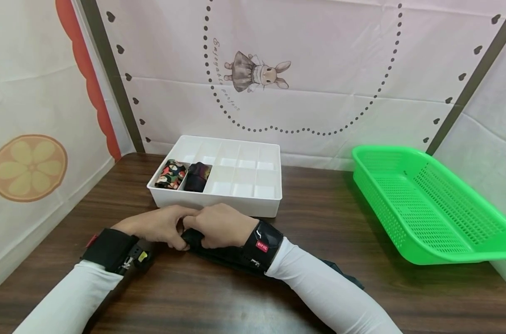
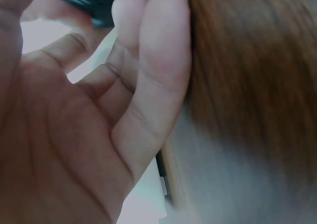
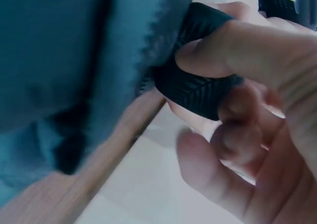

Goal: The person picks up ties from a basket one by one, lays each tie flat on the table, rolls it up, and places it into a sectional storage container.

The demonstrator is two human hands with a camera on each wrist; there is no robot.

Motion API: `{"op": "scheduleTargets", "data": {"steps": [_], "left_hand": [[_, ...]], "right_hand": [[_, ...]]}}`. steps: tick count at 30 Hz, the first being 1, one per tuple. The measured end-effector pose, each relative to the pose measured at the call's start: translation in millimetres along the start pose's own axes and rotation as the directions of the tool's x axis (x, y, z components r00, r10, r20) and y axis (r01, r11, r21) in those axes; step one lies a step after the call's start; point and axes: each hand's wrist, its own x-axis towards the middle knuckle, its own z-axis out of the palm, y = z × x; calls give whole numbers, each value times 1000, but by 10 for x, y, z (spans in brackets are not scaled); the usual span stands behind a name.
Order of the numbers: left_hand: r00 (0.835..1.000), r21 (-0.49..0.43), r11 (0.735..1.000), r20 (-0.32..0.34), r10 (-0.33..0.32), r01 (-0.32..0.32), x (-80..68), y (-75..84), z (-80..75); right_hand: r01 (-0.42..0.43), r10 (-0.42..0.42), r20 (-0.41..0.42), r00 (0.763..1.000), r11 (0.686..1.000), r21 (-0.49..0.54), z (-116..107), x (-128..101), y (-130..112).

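A long strip of dark cloth (image 1: 232,256) lies slantwise on the table, its left end wound into a small roll (image 1: 193,237). Both hands meet at that roll. My left hand (image 1: 158,226) pinches its left side, with the dark cloth (image 2: 91,3) showing at the fingertips in the left wrist view. From the right, my right hand (image 1: 221,226) grips the roll, thumb pressed on its ribbed surface (image 3: 193,92) in the right wrist view. The strip's toothed edge shows close by there, and my right forearm covers part of its length in the head view.
Just behind the hands stands a white divided box (image 1: 219,200). Its front-left compartments hold a colourful patterned cloth roll (image 1: 171,175) and a dark one (image 1: 197,177). At the right sits a green perforated basket (image 1: 380,206) on the brown table (image 1: 319,199). Printed sheets hang around.
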Motion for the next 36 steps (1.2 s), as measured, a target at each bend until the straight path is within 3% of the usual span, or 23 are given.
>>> {"op": "scheduleTargets", "data": {"steps": [4,11,18,25,32,36], "left_hand": [[1000,5,1000,-7,25,-25,-1,7,-4],[1000,-8,1000,13,5,-5,1,7,-7],[999,-44,999,10,32,-31,6,-29,3],[1000,-17,1000,3,23,-23,-14,-15,-7],[1000,-68,998,6,8,-7,-3,-16,4],[1000,-43,999,21,3,-2,-11,-10,-3]], "right_hand": [[-2,1,-37,999,1000,-29,18,-9,-4],[-3,2,15,1000,998,55,-24,-27,21],[14,-15,-34,999,999,-30,3,-11,-24],[-16,17,43,999,1000,-10,-51,-20,-31],[-5,3,-35,999,998,-64,-21,-15,-67],[-9,9,-10,1000,1000,-26,-33,-19,-55]]}}
